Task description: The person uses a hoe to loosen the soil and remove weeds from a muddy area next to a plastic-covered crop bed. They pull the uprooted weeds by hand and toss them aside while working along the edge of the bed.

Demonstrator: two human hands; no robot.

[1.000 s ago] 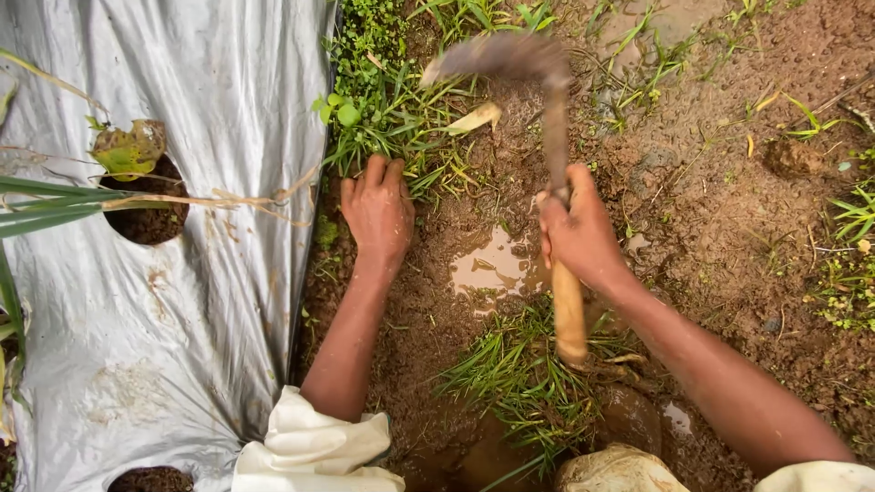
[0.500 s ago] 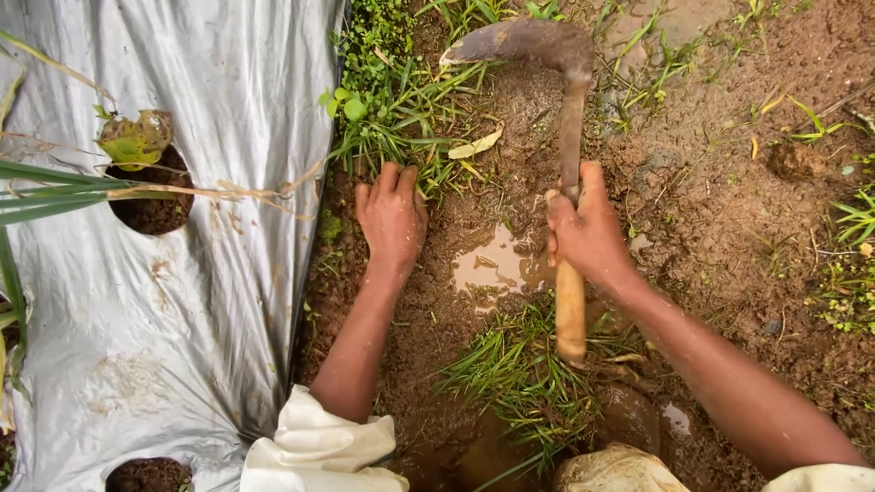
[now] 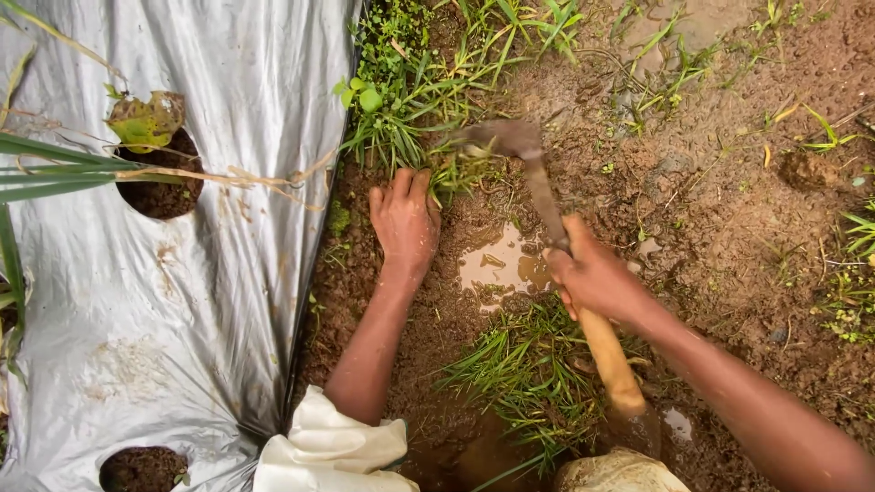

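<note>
Right hand (image 3: 597, 278) clenched on hand hoe (image 3: 547, 205), blade biting grass tuft (image 3: 460, 169) | left hand (image 3: 406, 223) fingers pinning tuft, steadying it | silver mulch sheet (image 3: 182, 273) alongside, puddle (image 3: 497, 264) between hands

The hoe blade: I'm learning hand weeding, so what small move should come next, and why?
Probably drag the hoe blade back toward the puddle: it sits in the grass clump that the left hand grips, while the right hand holds the handle.
</note>
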